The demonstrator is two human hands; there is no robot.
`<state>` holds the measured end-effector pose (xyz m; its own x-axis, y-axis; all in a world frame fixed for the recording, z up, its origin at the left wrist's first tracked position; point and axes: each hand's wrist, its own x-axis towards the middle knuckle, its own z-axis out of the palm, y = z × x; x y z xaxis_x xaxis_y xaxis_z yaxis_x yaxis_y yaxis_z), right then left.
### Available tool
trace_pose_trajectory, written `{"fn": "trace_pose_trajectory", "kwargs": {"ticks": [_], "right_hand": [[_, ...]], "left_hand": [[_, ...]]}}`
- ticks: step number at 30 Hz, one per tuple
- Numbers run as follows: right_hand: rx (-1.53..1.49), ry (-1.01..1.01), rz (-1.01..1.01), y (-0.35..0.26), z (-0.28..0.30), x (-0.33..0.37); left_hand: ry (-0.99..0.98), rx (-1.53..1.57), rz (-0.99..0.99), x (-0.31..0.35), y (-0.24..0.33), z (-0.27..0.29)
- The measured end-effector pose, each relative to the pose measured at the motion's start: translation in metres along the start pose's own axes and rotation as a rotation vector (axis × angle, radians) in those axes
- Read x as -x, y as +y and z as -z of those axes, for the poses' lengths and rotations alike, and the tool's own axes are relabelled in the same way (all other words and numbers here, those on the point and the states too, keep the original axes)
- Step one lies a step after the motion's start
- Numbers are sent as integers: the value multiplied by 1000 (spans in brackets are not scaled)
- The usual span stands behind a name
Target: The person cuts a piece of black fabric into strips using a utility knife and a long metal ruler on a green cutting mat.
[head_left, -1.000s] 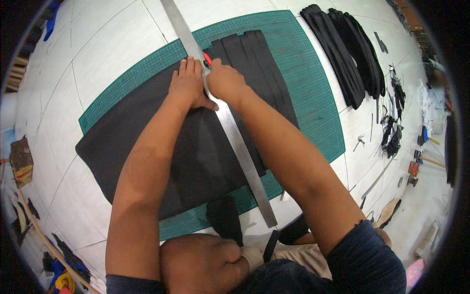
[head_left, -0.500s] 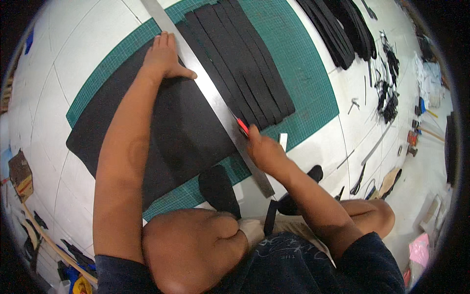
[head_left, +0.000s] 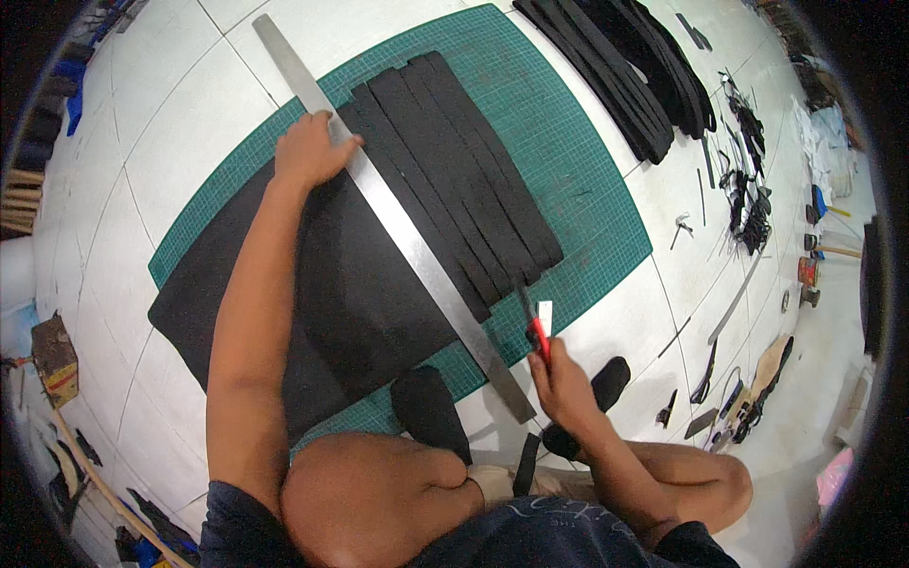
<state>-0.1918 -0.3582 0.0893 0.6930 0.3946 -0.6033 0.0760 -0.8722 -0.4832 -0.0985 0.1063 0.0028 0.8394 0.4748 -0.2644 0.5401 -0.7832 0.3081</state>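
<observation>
The person's two hands are well apart. The left hand [head_left: 314, 154] lies on a metal ruler [head_left: 407, 237], thumb spread from the fingers; whether it grips or merely presses cannot be told. The right hand [head_left: 566, 390] is closed around a red-handled cutter [head_left: 541, 333], near the fabric strips' lower end. The ruler slants between black fabric [head_left: 350, 293] and cut black strips [head_left: 445, 161], all on a green mat [head_left: 587, 213]. Pale lettering marks the dark shirt [head_left: 454, 547]. At far left stands a brown-and-yellow box [head_left: 55, 355], contents indistinct.
</observation>
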Motion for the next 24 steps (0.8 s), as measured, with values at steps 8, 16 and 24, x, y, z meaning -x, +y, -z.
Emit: {"fn": "trace_pose_trajectory", "kwargs": {"ticks": [8,16,24], "right_hand": [[-82,-33,12,34,-62,6],[4,211,243,20,-90,-18],[30,179,229,20,-96,-25]], "left_hand": [[156,-206,-113,-59,-1,-13],[304,219,-71,-72,-9,-30],[565,86,-131,-7,-17,-35]]}}
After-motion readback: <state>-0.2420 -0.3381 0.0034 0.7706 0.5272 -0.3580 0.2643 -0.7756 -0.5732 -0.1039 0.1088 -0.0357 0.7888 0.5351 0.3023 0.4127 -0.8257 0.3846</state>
